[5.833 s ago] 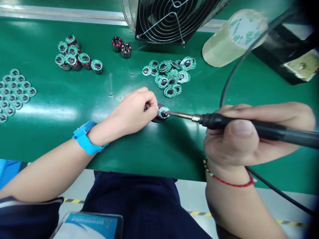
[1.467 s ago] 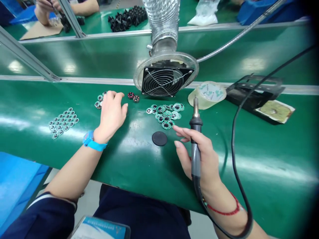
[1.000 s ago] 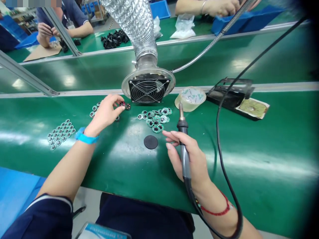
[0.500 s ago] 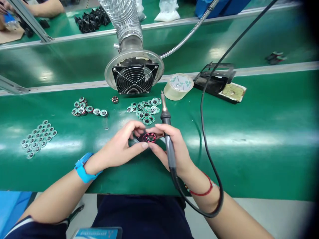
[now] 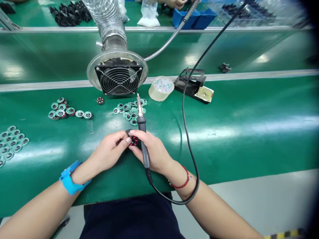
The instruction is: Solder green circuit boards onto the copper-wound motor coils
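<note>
My left hand [image 5: 108, 151] pinches a small round motor stator [image 5: 134, 141] with red windings between thumb and fingers. On the stator's other side are the fingers of my right hand [image 5: 158, 151], closed on it too. A soldering iron [image 5: 144, 146] rests in that same right hand, its tip pointing up and away from me. Part of the stator is hidden by my fingers, and a dark edge shows above it. Just beyond the hands lies a loose heap of green ring-shaped circuit boards [image 5: 127, 116].
At left are stators with green boards [image 5: 61, 113] and rows of boards [image 5: 11, 142]. A lone stator [image 5: 100, 100] sits near the fume fan [image 5: 119, 80]. Right of it stand a tape roll [image 5: 159, 93] and an iron stand [image 5: 191, 86]. The iron's cord [image 5: 185, 122] loops over the right side.
The view has shifted, so the bench things appear farther left. My hands have drawn closer together around the stator, and my left fingers now cover more of it.
</note>
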A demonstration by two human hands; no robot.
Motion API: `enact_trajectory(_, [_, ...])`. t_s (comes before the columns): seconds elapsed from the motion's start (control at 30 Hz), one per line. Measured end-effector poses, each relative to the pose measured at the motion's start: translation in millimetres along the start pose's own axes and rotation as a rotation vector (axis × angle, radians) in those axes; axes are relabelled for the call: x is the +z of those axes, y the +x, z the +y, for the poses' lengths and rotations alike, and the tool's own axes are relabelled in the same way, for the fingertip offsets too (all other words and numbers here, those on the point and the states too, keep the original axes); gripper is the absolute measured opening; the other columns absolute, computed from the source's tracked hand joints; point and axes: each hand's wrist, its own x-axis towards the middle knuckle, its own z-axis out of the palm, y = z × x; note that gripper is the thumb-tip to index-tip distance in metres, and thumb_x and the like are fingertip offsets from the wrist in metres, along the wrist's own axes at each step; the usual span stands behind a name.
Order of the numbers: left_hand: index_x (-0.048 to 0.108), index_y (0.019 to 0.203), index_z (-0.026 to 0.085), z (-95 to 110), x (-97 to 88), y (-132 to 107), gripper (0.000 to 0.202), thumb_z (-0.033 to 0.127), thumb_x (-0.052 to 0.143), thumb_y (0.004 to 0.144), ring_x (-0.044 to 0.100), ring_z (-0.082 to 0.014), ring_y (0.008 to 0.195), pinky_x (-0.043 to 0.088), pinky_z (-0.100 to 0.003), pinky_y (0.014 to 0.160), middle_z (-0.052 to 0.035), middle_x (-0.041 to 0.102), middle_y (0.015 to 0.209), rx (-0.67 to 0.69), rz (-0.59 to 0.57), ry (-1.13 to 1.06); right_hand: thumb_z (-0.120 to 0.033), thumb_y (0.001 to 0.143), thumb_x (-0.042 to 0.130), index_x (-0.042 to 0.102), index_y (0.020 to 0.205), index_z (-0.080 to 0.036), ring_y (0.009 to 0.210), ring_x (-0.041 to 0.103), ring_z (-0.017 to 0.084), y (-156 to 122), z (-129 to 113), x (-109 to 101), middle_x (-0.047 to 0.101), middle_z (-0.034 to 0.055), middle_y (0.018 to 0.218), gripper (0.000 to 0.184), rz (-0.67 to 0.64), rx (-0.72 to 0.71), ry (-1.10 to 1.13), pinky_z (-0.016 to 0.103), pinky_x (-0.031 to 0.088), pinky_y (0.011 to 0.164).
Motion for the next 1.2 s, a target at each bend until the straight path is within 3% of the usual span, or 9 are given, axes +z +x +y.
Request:
enact_trajectory(0.1, [0.049, 0.066, 0.016, -3.6, -8.3, 5.0, 0.030, 0.037, 0.050, 0.088, 0.044, -0.0091, 0.061, 0.035, -0.022, 0.061, 0.0029, 0.050, 0.062, -0.024, 0.038, -0.155, -0.024, 0.088, 0.058, 0.043, 0.127, -0.025, 0.088, 0.068, 0.021, -0.6, 0.0, -3.7, 0.071, 0.0062, 0.102, 0.042, 0.010, -0.025, -0.014, 0.037, 0.056, 0.075])
enact_trajectory(0.23, [0.049, 0.068, 0.016, -5.0, -19.1, 8.6, 0.028, 0.038, 0.051, 0.087, 0.044, -0.0075, 0.056, 0.034, -0.021, 0.056, 0.0028, 0.052, 0.063, -0.067, 0.248, -0.352, -0.020, 0.086, 0.063, 0.040, 0.129, -0.028, 0.092, 0.068, 0.023, -2.3, 3.3, -5.5, 0.071, 0.0064, 0.109, 0.050, 0.039, -0.023, 0.011, 0.042, 0.054, 0.080])
enact_trajectory(0.3, [0.050, 0.070, 0.016, -3.1, -20.2, 7.8, 0.031, 0.042, 0.049, 0.088, 0.047, -0.0080, 0.059, 0.035, -0.022, 0.056, 0.0017, 0.052, 0.066, -0.058, 0.190, -0.330, -0.019, 0.086, 0.063, 0.038, 0.132, -0.030, 0.094, 0.068, 0.023, -3.2, 4.6, -4.3, 0.071, 0.0057, 0.113, 0.054, 0.040, -0.023, 0.023, 0.043, 0.054, 0.082])
enact_trajectory(0.43, [0.050, 0.069, 0.016, 3.0, -13.6, 3.1, 0.029, 0.041, 0.053, 0.084, 0.039, -0.0082, 0.058, 0.030, -0.022, 0.054, 0.0033, 0.043, 0.062, -0.082, -0.065, -0.201, -0.020, 0.086, 0.062, 0.038, 0.133, -0.031, 0.093, 0.069, 0.023, -4.3, 3.9, -2.0, 0.072, 0.0047, 0.108, 0.054, 0.022, -0.034, 0.001, 0.041, 0.057, 0.078])
enact_trajectory(0.53, [0.049, 0.064, 0.017, 6.3, -10.1, 0.4, 0.026, 0.035, 0.053, 0.082, 0.035, -0.0079, 0.056, 0.028, -0.022, 0.053, 0.0037, 0.040, 0.059, -0.145, -0.063, -0.186, -0.021, 0.086, 0.063, 0.039, 0.132, -0.032, 0.090, 0.070, 0.022, -4.6, 2.8, -1.7, 0.072, 0.0045, 0.108, 0.053, 0.040, -0.023, -0.032, 0.040, 0.058, 0.074])
enact_trajectory(0.67, [0.051, 0.061, 0.016, 7.9, -17.9, 0.3, 0.022, 0.029, 0.055, 0.078, 0.043, -0.0081, 0.057, 0.033, -0.022, 0.055, 0.0020, 0.049, 0.059, -0.175, 0.004, -0.273, -0.019, 0.084, 0.067, 0.039, 0.132, -0.032, 0.095, 0.070, 0.022, -4.1, 4.8, -0.1, 0.070, 0.0064, 0.110, 0.057, 0.136, 0.044, -0.058, 0.040, 0.058, 0.081])
enact_trajectory(0.83, [0.050, 0.061, 0.015, 4.0, -37.1, 3.8, 0.021, 0.024, 0.055, 0.080, 0.046, -0.0063, 0.056, 0.034, -0.021, 0.054, 0.0019, 0.053, 0.062, -0.084, 0.241, -0.295, -0.021, 0.085, 0.068, 0.040, 0.130, -0.030, 0.100, 0.070, 0.021, -2.1, 11.2, 8.5, 0.071, 0.0050, 0.110, 0.054, 0.128, 0.070, 0.012, 0.039, 0.056, 0.086])
enact_trajectory(1.07, [0.058, 0.080, 0.015, -1.3, -45.5, 27.3, 0.006, 0.020, 0.056, 0.083, 0.050, -0.0097, 0.061, 0.038, -0.024, 0.059, 0.0006, 0.056, 0.069, -0.087, 0.255, 0.156, -0.023, 0.086, 0.064, 0.047, 0.123, -0.026, 0.101, 0.067, 0.025, -1.5, 14.7, 8.0, 0.071, 0.0058, 0.109, 0.041, -0.044, 0.133, -0.017, 0.042, 0.054, 0.085])
enact_trajectory(1.2, [0.060, 0.103, 0.012, -6.7, -38.4, 56.7, 0.019, 0.017, 0.056, 0.085, 0.058, -0.0186, 0.089, 0.046, -0.033, 0.083, -0.0087, 0.060, 0.101, -0.043, 0.329, 0.507, -0.022, 0.085, 0.063, 0.045, 0.127, -0.025, 0.110, 0.064, 0.024, -3.0, 12.0, 0.8, 0.069, 0.0072, 0.117, 0.046, 0.009, 0.138, 0.029, 0.042, 0.052, 0.092])
